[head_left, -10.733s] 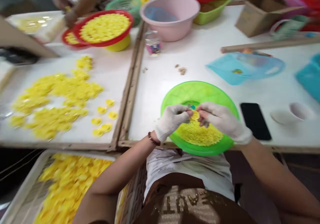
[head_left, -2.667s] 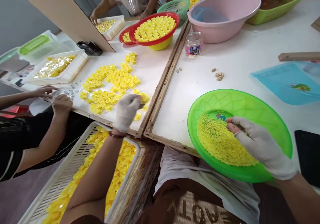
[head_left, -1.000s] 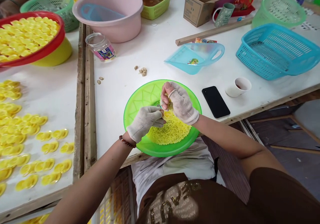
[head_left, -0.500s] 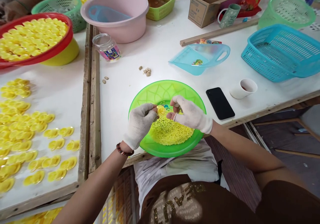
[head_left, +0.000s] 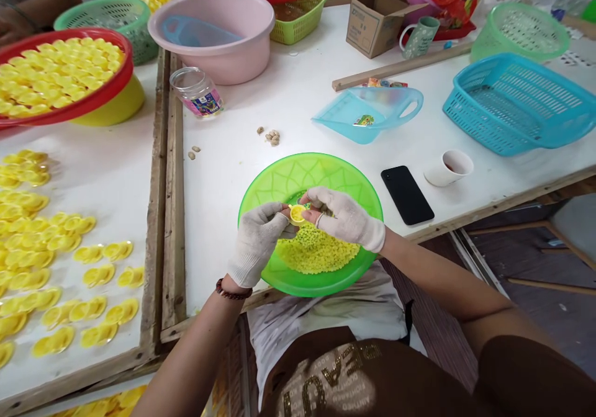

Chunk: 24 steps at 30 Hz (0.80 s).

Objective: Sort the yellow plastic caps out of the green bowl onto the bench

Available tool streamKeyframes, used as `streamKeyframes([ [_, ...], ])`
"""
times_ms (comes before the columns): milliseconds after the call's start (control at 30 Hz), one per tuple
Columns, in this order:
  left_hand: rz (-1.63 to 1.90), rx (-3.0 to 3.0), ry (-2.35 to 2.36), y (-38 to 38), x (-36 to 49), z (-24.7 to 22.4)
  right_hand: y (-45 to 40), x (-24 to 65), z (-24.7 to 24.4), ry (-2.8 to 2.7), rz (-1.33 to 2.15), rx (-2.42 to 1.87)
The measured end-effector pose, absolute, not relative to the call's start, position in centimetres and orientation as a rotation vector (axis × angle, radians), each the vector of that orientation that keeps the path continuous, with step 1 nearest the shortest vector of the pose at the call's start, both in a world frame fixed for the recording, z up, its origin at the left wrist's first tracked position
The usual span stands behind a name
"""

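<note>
My left hand [head_left: 263, 237], in a white glove with bare fingertips, pinches a small round yellow piece [head_left: 297, 214] by its left side. From the right, my right hand [head_left: 342, 217], gloved the same way, has its thumb and fingertips closed at the piece's right edge; whether they hold some tiny part is too small to tell. Both hands are over a green plate [head_left: 261, 187]. Many tiny yellow beads [head_left: 319, 252] are heaped in the plate below them.
A black phone [head_left: 407, 195] and a white cup [head_left: 449, 168] lie right of the plate. Beyond are a blue scoop [head_left: 367, 116], a blue basket [head_left: 516, 107], a jar [head_left: 198, 92] and a pink basin [head_left: 212, 38]. Yellow pieces [head_left: 60, 234] cover the left table; a person's arm [head_left: 41, 7] shows top left.
My right hand has moved left and slightly down, so its fingertips now meet the yellow piece. The view has shifted slightly.
</note>
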<state>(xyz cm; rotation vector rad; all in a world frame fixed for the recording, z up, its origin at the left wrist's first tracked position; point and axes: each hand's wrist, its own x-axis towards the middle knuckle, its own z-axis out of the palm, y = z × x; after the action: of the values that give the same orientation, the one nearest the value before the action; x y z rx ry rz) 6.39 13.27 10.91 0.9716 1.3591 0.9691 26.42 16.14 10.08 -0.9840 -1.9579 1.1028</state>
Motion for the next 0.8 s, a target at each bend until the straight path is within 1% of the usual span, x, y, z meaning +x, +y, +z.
streamKeyframes([
  [233,0.894,0.939,1.302,13.5,6.4,10.8,16.1,26.1,10.2,-1.863,1.426,-1.008],
  [300,0.915,0.931,1.299,13.4,6.4,10.7,15.9,26.2,10.3,-1.925,1.396,-1.016],
  [500,0.952,0.922,1.123,13.0,6.4,10.3,15.3,26.5,9.7,-2.060,1.091,-1.150],
  [633,1.075,0.915,1.075,12.7,5.7,10.8,15.4,27.2,9.1,-2.042,1.134,-1.150],
  [733,1.229,0.900,1.139,11.9,2.6,12.1,15.1,27.3,9.1,-2.073,1.102,-1.185],
  [800,1.358,0.915,1.285,11.2,-1.5,12.9,14.8,27.1,9.1,-2.126,1.086,-1.201],
])
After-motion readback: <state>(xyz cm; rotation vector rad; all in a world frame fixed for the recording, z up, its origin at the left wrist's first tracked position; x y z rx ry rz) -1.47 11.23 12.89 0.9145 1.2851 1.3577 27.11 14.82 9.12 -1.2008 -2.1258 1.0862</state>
